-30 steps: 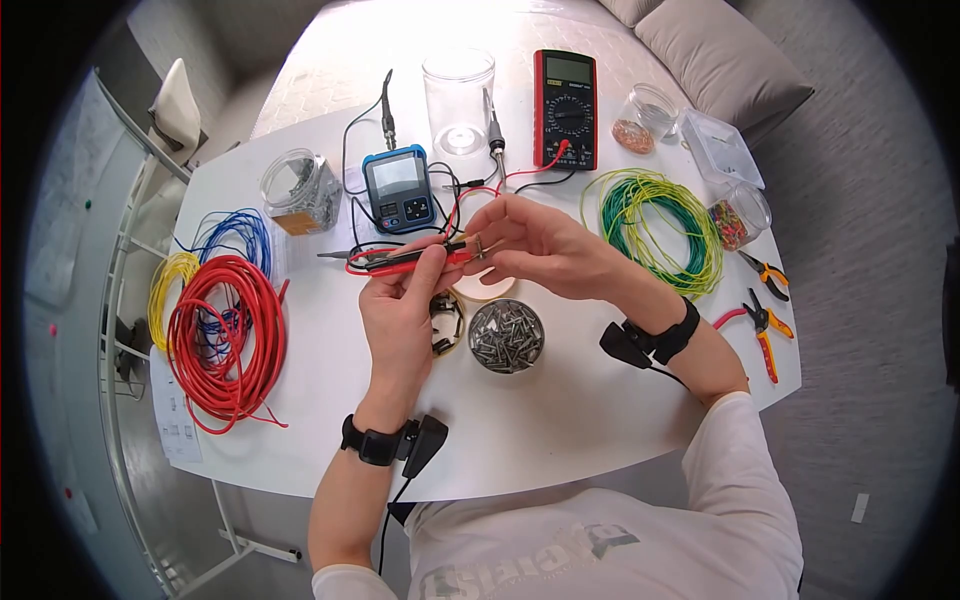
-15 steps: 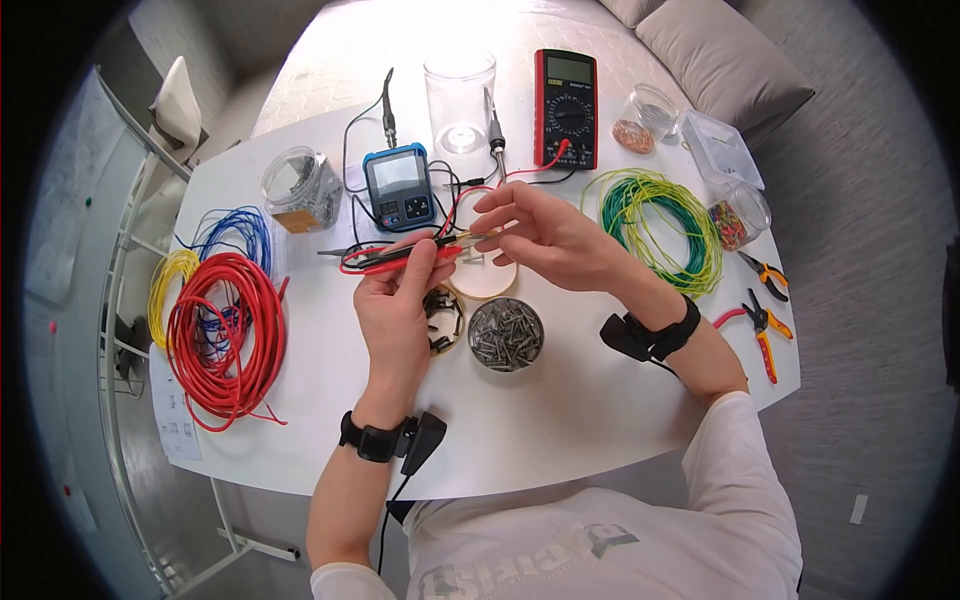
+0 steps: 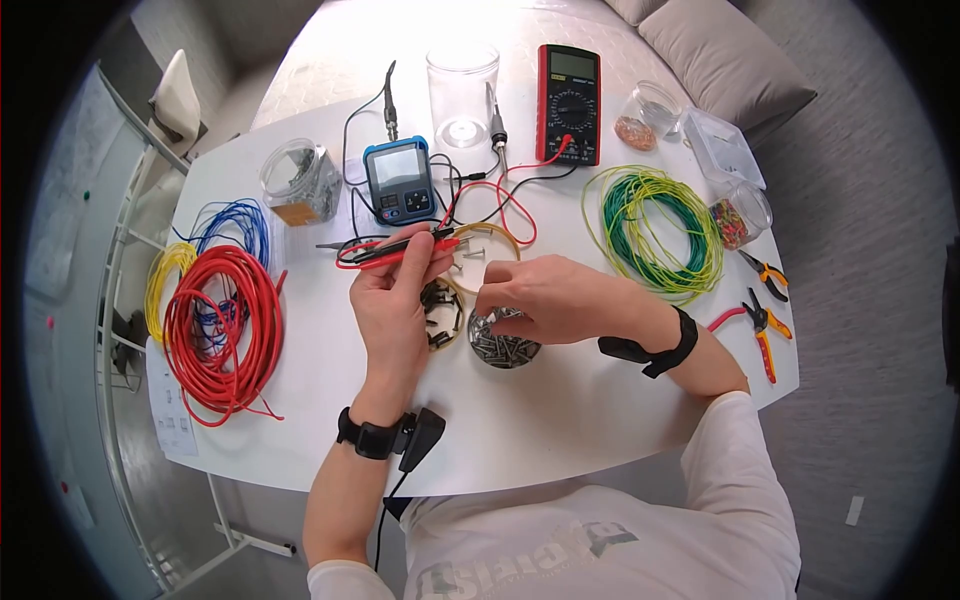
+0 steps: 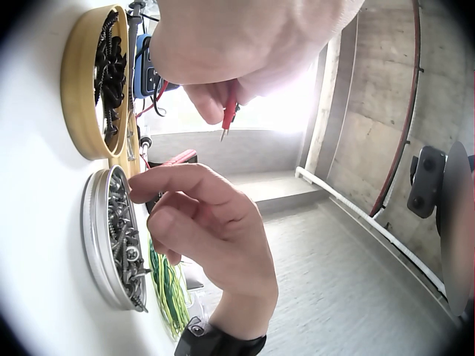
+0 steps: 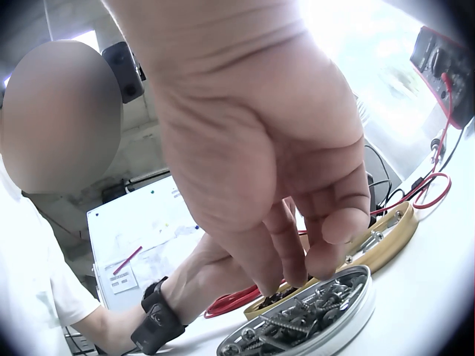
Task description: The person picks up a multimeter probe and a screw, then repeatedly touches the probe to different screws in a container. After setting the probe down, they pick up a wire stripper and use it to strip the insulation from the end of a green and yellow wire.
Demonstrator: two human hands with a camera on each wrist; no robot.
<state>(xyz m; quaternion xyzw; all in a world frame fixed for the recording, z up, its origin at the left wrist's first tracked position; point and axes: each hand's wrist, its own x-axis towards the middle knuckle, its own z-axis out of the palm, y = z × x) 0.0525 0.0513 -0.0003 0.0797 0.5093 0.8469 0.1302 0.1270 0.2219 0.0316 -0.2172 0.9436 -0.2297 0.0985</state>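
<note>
My left hand [image 3: 392, 315] grips a red test probe [image 3: 440, 248] and a black test probe [image 3: 388, 245] side by side, tips pointing right. In the left wrist view, a bare metal tip sticks out of the red probe [image 4: 229, 115]. Over the round metal tin [image 4: 95, 237] of grey screws [image 3: 505, 352] is my right hand [image 3: 555, 297], fingers bent loosely down. Its fingertips are right at the tin's rim and screws in the right wrist view. Behind the tin, a yellow-rimmed dish [image 3: 519, 250] bears a few loose screws [image 3: 476, 254].
Left of the tin stands a yellow round container [image 4: 76, 89] of black screws. Farther back are a blue handheld meter [image 3: 400, 180], a red multimeter [image 3: 570, 105] and a clear jar [image 3: 462, 95]. Red cable [image 3: 225, 340] lies left; green-yellow wire [image 3: 660, 235] and pliers [image 3: 762, 330] lie right.
My right hand has moved from beside the probe tips down to the screw tin. The thing it held by the tips no longer shows there. The left hand keeps the probes nearly in place.
</note>
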